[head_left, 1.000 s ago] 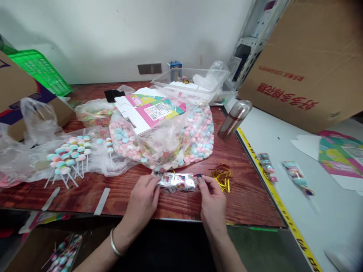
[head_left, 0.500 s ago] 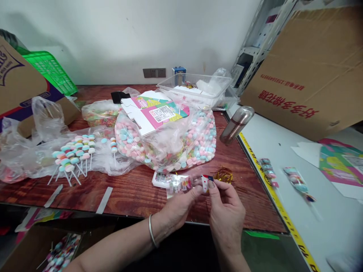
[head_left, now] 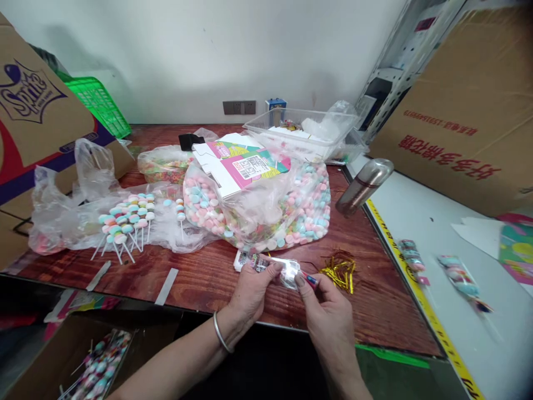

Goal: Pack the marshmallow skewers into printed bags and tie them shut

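Observation:
Between my two hands is a small clear plastic bag (head_left: 288,272) with a printed blue and red end. My left hand (head_left: 249,294) pinches its left side, thumb on top. Thumb and fingers of my right hand (head_left: 327,308) close on the bag's coloured end. Under and beside my left fingers lie printed plastic wrappers (head_left: 256,261), partly hidden. Gold twist ties (head_left: 339,272) are heaped just past my right hand. Marshmallow sticks (head_left: 125,219) rest on crumpled plastic at the left, away from both hands.
A big bag of marshmallows (head_left: 204,205) with a printed carton (head_left: 250,161) on it fills the middle. A steel flask (head_left: 364,186) stands tilted at its right. Wrapped marshmallow sticks (head_left: 458,275) lie on the white table. A carton of sticks (head_left: 45,355) sits below, left.
The view has shifted a little left. The bag between my hands has turned; its clear face now shows and its printed end has narrowed at my right fingers. More gold ties are uncovered.

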`<action>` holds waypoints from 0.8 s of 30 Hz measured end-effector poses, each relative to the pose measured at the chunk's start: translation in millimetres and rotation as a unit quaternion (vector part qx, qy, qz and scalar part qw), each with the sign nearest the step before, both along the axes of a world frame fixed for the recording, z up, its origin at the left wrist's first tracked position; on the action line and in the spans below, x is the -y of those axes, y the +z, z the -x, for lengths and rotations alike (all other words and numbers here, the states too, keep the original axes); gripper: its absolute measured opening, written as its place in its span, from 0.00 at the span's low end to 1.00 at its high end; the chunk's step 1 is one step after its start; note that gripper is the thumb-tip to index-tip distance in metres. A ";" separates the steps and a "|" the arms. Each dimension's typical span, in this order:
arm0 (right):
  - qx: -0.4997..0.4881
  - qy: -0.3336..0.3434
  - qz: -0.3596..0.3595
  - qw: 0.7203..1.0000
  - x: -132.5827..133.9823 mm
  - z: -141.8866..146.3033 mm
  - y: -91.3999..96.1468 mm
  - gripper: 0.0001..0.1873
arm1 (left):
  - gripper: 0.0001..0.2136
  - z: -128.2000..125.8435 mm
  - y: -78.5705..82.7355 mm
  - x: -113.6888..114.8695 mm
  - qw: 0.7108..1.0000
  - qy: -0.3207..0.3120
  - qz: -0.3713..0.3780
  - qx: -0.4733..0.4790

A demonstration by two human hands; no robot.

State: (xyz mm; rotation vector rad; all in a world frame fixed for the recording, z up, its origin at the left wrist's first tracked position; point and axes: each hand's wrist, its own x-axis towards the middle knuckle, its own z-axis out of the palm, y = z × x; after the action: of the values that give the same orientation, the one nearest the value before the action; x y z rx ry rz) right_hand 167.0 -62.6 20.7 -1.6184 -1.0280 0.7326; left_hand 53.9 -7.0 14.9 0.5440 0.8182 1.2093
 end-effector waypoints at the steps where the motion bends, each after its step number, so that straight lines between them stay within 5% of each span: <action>1: 0.010 0.010 0.003 1.000 0.5 1.4 0.1 0.19 | 0.15 2.2 -2.1 -1.1 1.000 0.006 0.001 0.008; 5: 0.053 -0.002 -0.010 0.999 3.2 3.6 2.9 0.24 | 0.17 8.2 -10.1 -5.5 0.995 0.022 0.045 0.088; 9: 0.135 -0.038 -0.101 0.985 6.0 3.8 11.8 0.19 | 0.18 11.8 -14.6 -9.2 0.985 0.044 0.083 0.145; 14: 0.181 -0.007 -0.180 0.967 4.1 14.4 16.6 0.13 | 0.19 14.0 -14.5 -11.2 0.984 0.049 0.078 0.150; 21: 0.193 0.021 -0.179 0.965 -9.5 24.3 8.9 0.07 | 0.18 16.6 -7.3 -8.8 0.994 0.033 0.025 0.104; 24: 0.194 0.016 -0.183 0.964 -9.5 26.0 1.0 0.08 | 0.16 18.0 -1.7 -4.9 0.996 -0.020 0.023 0.088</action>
State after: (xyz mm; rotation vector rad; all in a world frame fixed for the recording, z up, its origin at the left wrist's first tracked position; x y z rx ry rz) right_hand 141.0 -53.1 21.7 -1.4469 -1.3821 0.2227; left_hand 35.9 -2.0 13.2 0.4070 0.6811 1.1805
